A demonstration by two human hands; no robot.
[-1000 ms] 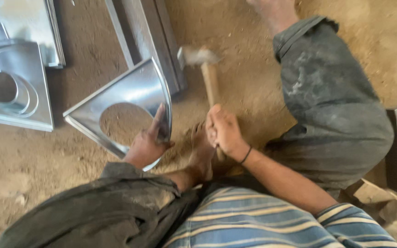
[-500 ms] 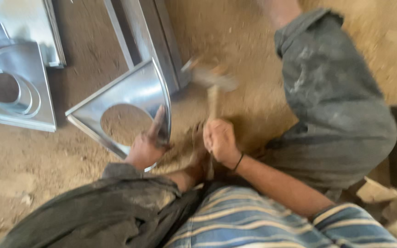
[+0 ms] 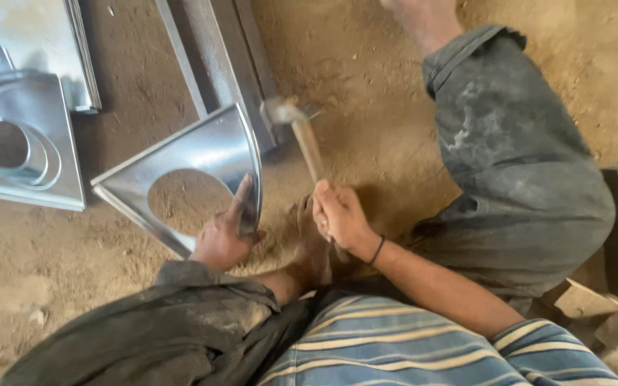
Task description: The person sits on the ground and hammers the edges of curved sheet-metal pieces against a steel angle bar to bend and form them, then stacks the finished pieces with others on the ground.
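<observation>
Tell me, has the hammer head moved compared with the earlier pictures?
Yes. The hammer head has swung left and now sits against the dark metal bar, near the curved sheet's corner. Earlier it was farther right of the bar.

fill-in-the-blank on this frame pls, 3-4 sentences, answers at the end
1. The right hand grips a hammer by its ____ handle.
2. The left hand rests on a sheet-metal piece that has a ____ hole cut in it.
3. That piece has one curved edge, and it lies on ____ ground.
4. A black band sits on the ____ wrist.

Missing words: wooden; round; sandy; right
</observation>
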